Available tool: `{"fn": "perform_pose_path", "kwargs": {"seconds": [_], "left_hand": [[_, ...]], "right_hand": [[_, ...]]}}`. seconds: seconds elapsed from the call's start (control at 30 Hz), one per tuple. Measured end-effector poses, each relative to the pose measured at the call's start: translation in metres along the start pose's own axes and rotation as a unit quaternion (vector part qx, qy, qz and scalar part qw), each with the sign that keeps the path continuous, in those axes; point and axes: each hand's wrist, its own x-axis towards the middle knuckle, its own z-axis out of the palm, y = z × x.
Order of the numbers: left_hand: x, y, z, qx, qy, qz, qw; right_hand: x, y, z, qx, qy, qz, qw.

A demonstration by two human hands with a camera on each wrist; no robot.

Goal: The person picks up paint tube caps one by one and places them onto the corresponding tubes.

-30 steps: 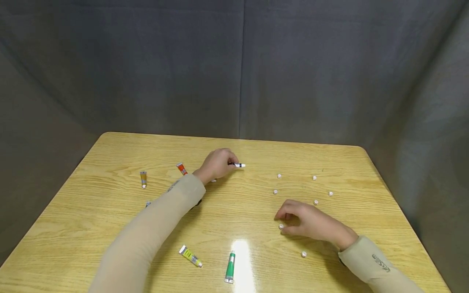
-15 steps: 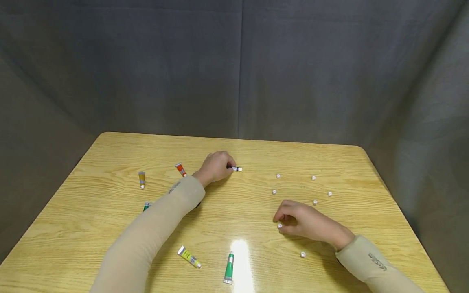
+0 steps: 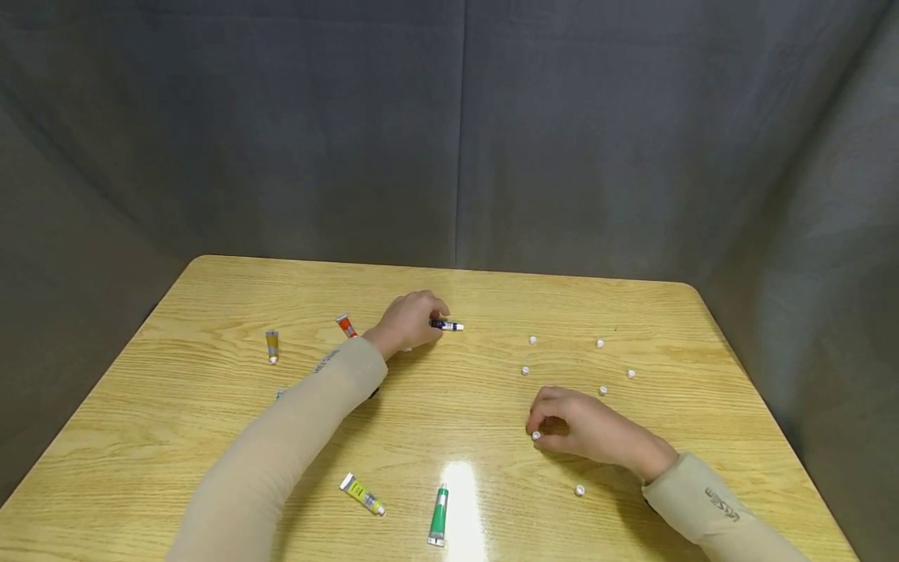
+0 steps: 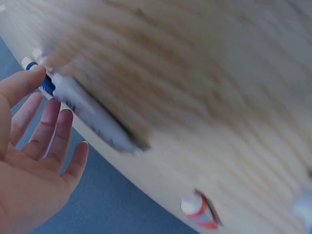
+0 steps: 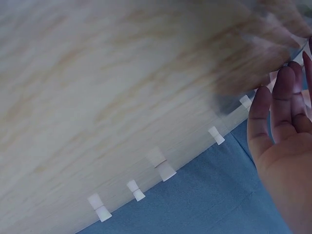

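My left hand (image 3: 410,320) is at the back middle of the table, thumb and fingers parted around a small dark blue paint tube (image 3: 447,325) with a white cap. In the left wrist view the thumb tip overlaps that blue tube (image 4: 47,86), and the fingers are spread loosely. A whitish paint tube (image 4: 95,112) lies beside it on the wood. My right hand (image 3: 586,425), at right of centre, pinches a small white cap (image 3: 536,435) between thumb and forefinger, low over the table. In the right wrist view the fingertips of the right hand (image 5: 287,131) run toward the frame's edge.
Several loose white caps (image 3: 602,390) are scattered around the right hand. Left of the left forearm lie an ochre tube (image 3: 272,346) and a red tube (image 3: 346,325). In front are a yellow-green tube (image 3: 362,494) and a green tube (image 3: 438,515). A grey curtain (image 3: 449,140) hangs behind the table.
The dark blue tube has shifted slightly toward me, and the left fingers have spread, showing more of it. The right thumb and forefinger have closed in on the white cap.
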Motion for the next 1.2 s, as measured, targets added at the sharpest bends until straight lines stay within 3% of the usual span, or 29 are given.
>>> {"fn": "perform_pose_path", "kwargs": {"seconds": [0.17,0.57,0.83,1.2], "left_hand": [[-0.008,-0.004,-0.014,-0.001,-0.009,-0.001,1.0000],[-0.034,-0.020,-0.048,-0.016,0.009,0.012,0.9998],[-0.047,-0.032,-0.047,-0.015,-0.002,0.012,0.9998],[-0.061,-0.042,-0.036,-0.008,-0.022,0.033,0.9992]], "right_hand": [[-0.002,-0.001,-0.003,-0.010,0.009,0.003,1.000],[-0.009,-0.007,-0.026,-0.044,0.059,0.017,0.997],[-0.013,-0.008,-0.035,-0.062,0.121,0.016,0.991],[-0.016,-0.003,-0.034,-0.066,0.135,0.021,0.988]]}}
